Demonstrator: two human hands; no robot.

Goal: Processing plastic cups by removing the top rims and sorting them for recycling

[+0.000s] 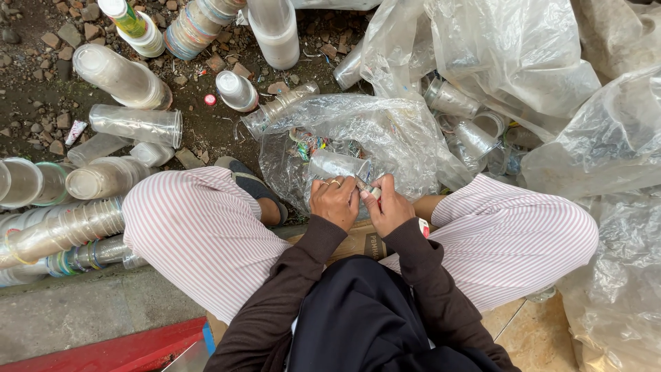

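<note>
Ground: dirt and rubble, stacked clear plastic cups [65, 231] left of the knees.
Left hand [335, 200]: gripping crumpled clear plastic cup [335, 166].
Right hand [389, 205]: closed on that cup's rim.

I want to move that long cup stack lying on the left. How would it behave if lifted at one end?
The cup stack is thin clear plastic, so probably light. Lying on its side, it may roll. Being long and only nested, it could sag or slide apart.

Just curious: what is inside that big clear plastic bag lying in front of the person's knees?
Through the clear bag a heap of small colourful scraps shows. Creases and glare hide the rest. Both hands hold a clear cup in front of it.
</note>
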